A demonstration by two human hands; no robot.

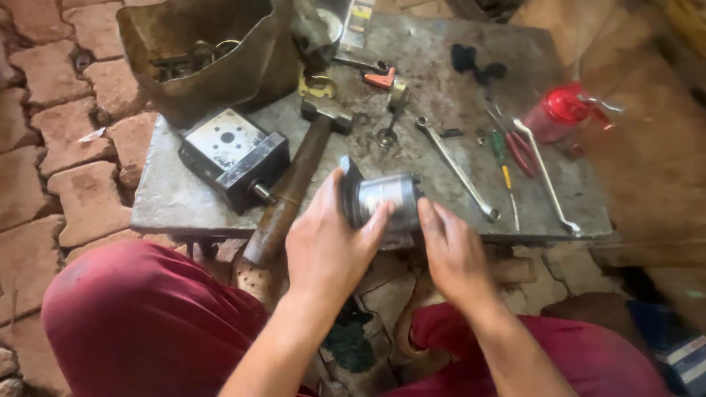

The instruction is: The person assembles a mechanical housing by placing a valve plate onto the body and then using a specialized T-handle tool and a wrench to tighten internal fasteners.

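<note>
While clasped in both hands [331, 246] [452, 254], metal cylinder [382, 200] between hammer [294, 180] and wrench [456, 169].

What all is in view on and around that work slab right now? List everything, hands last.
Metal cylinder part: 1, silver with dark end, slab's near edge, held in both hands.
Hammer: 1, rusty brown handle, steel head, slab's left-centre, handle overhanging near edge.
Block housing: 1, black with pale top face, slab's left.
Wrenches: 2, silver, right of centre.
Screwdriver: 1, green and yellow, between the wrenches.
Pliers: 1, red handles, right.
Oil can: 1, red, far right edge.
Bucket: 1, dirty tan, far left, metal bits inside.
Slab: 1, grey.
Brick floor: reddish, left.
Left hand: grips cylinder.
Right hand: grips cylinder.
</note>
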